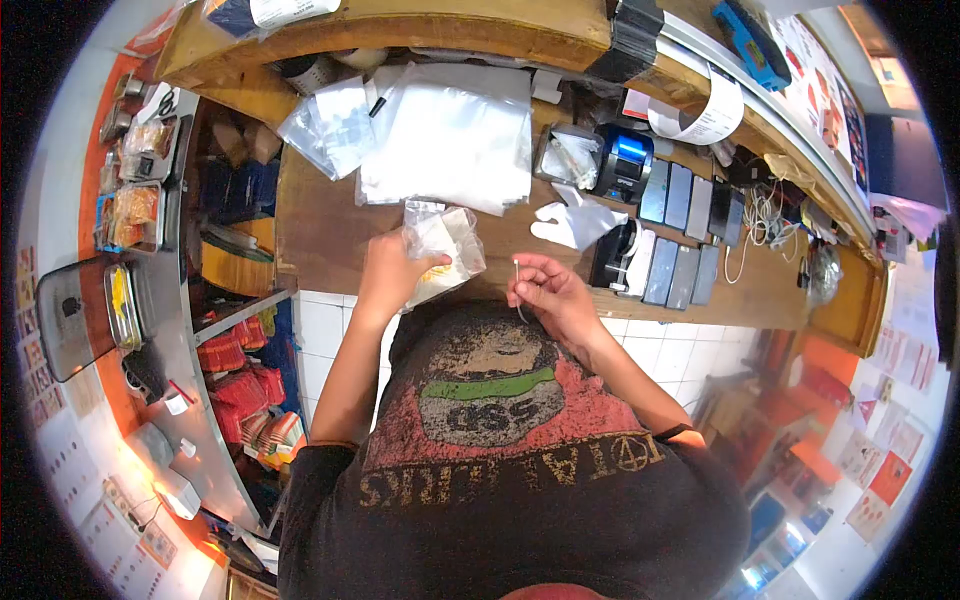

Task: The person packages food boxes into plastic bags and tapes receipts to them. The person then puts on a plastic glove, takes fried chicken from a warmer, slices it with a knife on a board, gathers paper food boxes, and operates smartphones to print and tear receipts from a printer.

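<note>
My left hand (393, 272) is closed on a small clear plastic bag (446, 238) that has pale, partly yellow contents I cannot make out. It is at the front edge of the wooden table, just above my lap. To its right, my right hand (556, 297) pinches a thin white strip (517, 272) between thumb and fingers. The strip stands upright above the fingers, and its lower end curves below them. Behind both hands, a stack of large clear plastic bags (450, 135) lies on the table (325, 235), with smaller clear bags (335, 125) beside it.
A crumpled white bag (578, 222) lies right of centre. Beyond it are a black device with a lit blue screen (627, 160), several phones (660, 270) and a tangled white cable (762, 225). A wooden shelf (450, 28) overhangs the back. Metal shelving (240, 315) stands at the left.
</note>
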